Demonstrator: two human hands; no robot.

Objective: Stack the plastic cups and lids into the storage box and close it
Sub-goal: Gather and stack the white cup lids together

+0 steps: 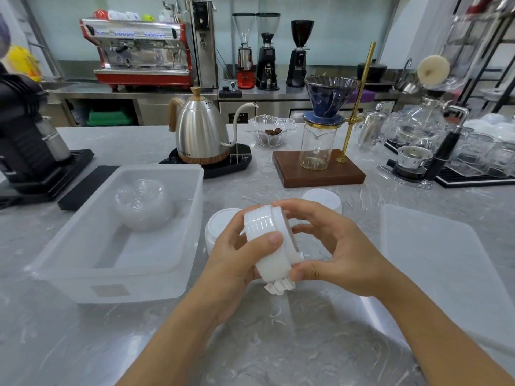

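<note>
A stack of white lids (pixel 267 240) is held above the counter (pixel 278 344), near its front-middle, between both hands. The stack's long axis lies tilted, running from upper left to lower right approx., w/ the ribbed rims facing the left hand (pixel 237 254). Left thumb and fingers are curled round the stack's body; the right hand (pixel 334 252) pinches the stack's right end, thumb below, fingertips on top. So both sets of fingers are closed on the stack, neither spread wide.

The storage box (pixel 192 218) stands open to the left of the hands, its right wall just beside the left hand; a nest of clear cups (pixel 145 207) lies inside toward its back. The box lid (pixel 434 260) lies flat on the counter's right side, apart from the box. Two more white lid stacks rest on the counter: one (pixel 220 227) just behind the left hand, next to the box wall, one (pixel 323 200) further back, behind the right hand.

Judged: the box lies leftward of the stack, so the left hand is nearer for the placing. Forearms come in from the front edge, converging; wrists approx. level.
</note>
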